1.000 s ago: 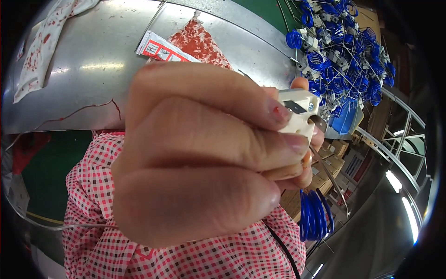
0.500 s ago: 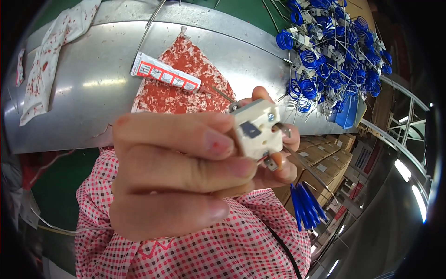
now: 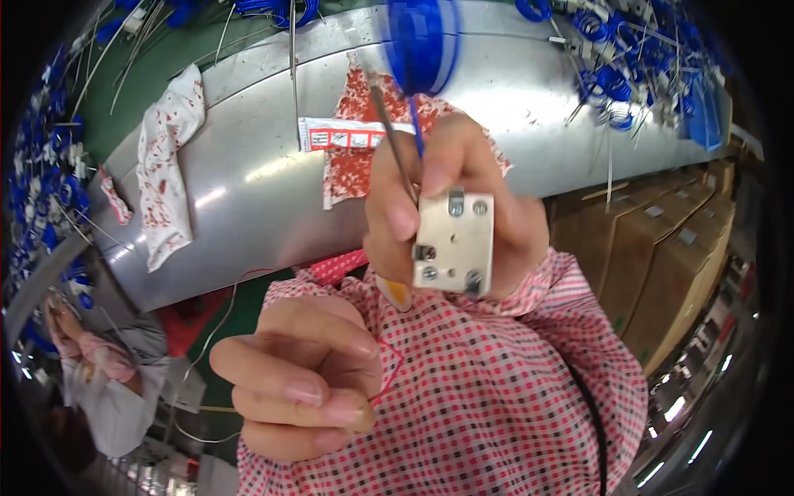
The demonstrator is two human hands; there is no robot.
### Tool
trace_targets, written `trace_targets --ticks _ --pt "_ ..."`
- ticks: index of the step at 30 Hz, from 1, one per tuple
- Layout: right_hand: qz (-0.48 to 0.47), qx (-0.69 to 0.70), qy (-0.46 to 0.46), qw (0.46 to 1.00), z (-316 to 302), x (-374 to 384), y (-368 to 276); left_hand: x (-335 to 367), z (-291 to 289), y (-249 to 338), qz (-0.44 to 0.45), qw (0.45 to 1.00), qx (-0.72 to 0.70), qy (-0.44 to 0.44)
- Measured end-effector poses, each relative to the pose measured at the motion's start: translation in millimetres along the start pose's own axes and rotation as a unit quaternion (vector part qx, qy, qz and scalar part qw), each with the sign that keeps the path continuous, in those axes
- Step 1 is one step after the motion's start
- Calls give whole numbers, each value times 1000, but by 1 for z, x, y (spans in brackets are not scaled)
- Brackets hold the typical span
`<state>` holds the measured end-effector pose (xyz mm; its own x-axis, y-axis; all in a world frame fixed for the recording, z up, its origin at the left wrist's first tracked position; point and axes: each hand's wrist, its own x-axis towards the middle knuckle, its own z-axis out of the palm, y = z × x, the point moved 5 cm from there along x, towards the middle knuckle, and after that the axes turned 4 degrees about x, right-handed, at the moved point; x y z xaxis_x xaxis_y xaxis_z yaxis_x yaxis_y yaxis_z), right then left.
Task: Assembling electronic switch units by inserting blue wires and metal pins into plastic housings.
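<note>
My right hand (image 3: 463,165) grips a capillary thermostat with a pale square body (image 3: 467,260), its screws and small metal terminals facing me. From the body a thin blue tube runs up to a blue coil (image 3: 418,45), blurred by motion, and a metal rod (image 3: 393,136) stands up beside it. My left hand (image 3: 298,384) is lower and to the left, apart from the thermostat. Its fingers are half curled with a gap at the thumb, and nothing shows in them. Behind my right hand, a red-and-white tube (image 3: 351,136) lies on a red-smeared cloth (image 3: 343,182).
A metal bench (image 3: 248,215) curves across the scene. On it lie a stained white cloth (image 3: 169,157) and a small crumpled tube (image 3: 116,198). Blue-coiled thermostats pile up at the right (image 3: 612,83) and left (image 3: 62,190). Cartons (image 3: 637,256) stand at right; a co-worker's hand (image 3: 66,322) shows at left.
My left hand has let go of the thermostat and moved down. My right hand has turned the thermostat, bringing its coil from below to above. The view has swung left.
</note>
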<state>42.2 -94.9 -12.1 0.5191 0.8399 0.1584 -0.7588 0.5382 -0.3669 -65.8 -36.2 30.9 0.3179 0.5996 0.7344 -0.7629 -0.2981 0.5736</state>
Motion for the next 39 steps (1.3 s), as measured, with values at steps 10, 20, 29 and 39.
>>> trace_targets --ticks 10,20,29,39 --pt "231 256 49 937 14 -7 24 4 4 1 47 996 21 68" --pt "372 185 -35 909 14 -23 28 1 -27 27 199 967 157 21" --pt "413 126 20 902 18 -28 23 -3 -16 19 263 946 -155 114" --pt "412 136 24 901 12 -30 25 -4 -18 22 325 934 -118 87"
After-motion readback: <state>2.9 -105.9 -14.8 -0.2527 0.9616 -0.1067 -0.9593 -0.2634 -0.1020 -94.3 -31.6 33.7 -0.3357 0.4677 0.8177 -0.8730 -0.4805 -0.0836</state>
